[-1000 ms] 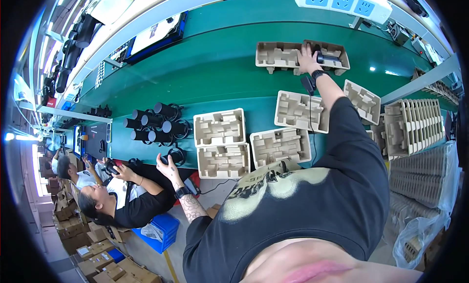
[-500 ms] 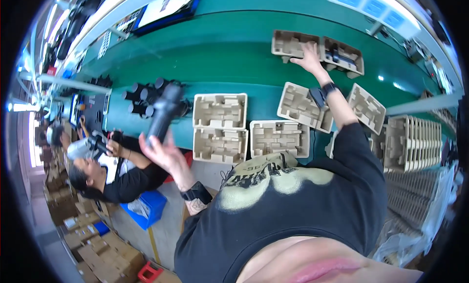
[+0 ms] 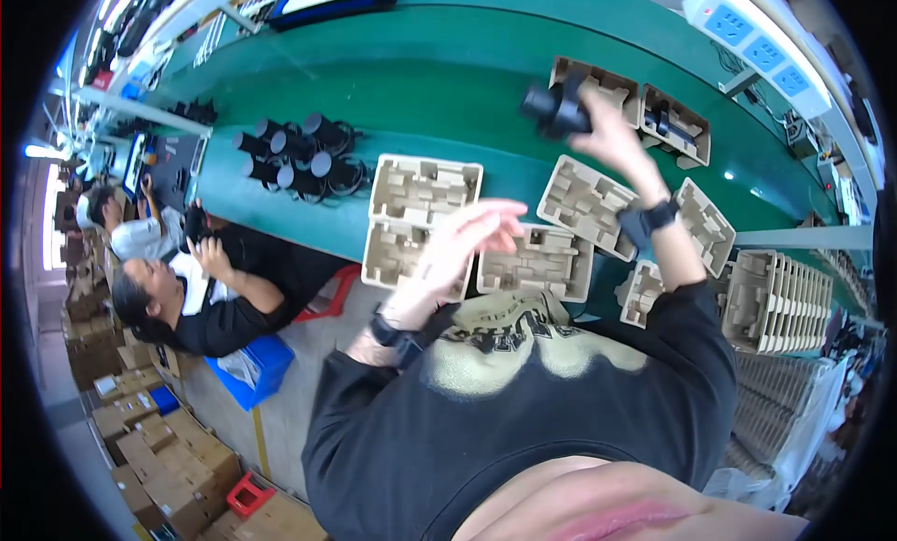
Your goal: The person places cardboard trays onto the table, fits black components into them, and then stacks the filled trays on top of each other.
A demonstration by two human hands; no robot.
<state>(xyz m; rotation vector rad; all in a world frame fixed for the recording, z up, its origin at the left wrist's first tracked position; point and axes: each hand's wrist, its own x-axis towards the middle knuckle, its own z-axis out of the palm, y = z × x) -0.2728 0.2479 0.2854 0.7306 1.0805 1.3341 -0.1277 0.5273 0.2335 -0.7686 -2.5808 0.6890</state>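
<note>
My right hand grips a black cylindrical device, blurred by motion, in front of a beige molded tray at the back. Beside that tray stands a second beige tray with a black part lying in it. Fingers stretched out and holding nothing, my left hand hovers over the near trays. Under it, a beige tray is partly hidden, and another tray lies just to its right. An angled tray sits below my right wrist.
Several black cylindrical devices stand grouped on the green table at left. A stack of trays is at right. A power strip hangs at the upper right. A co-worker in black sits at left, beside a blue bin.
The black device has passed from my left hand to my right. My left hand has moved right, over the trays. My right hand has come off the back tray.
</note>
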